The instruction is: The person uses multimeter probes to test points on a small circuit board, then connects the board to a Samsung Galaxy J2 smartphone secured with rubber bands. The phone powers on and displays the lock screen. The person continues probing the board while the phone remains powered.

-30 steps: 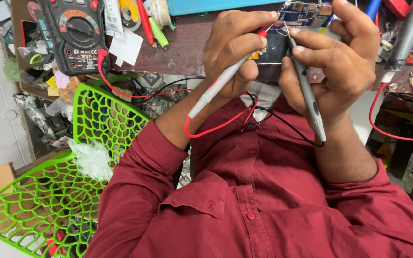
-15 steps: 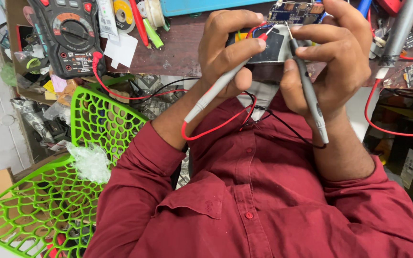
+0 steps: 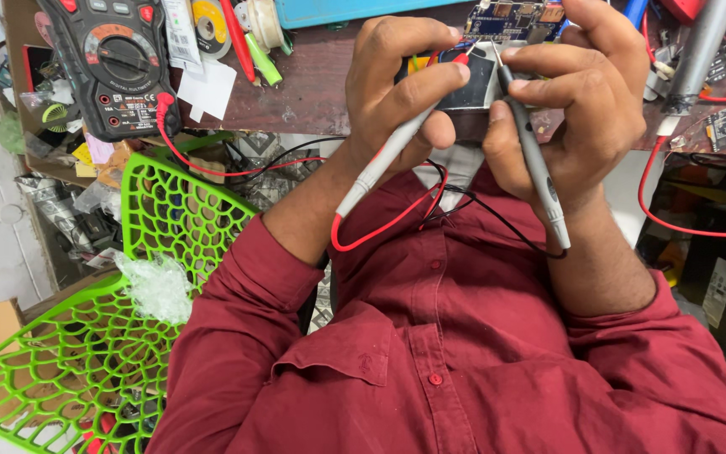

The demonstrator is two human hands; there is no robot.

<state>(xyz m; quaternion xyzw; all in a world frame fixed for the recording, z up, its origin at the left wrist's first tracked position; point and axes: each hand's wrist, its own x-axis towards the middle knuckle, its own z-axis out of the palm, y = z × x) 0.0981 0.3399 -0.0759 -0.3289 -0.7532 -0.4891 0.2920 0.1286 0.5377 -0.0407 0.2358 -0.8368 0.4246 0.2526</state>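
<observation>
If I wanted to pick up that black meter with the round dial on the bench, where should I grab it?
Probably by its long side edges, around the dial. The multimeter lies flat, face up, on the bench, so come from above. Avoid the lower end, where the red lead plugs in. Both the left hand and right hand hold probes.

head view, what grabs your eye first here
Two hands at top centre: the left hand and right hand each press a grey probe against a small dark block. A black multimeter lies top left, and a bright green lattice chair fills the lower left.
</observation>
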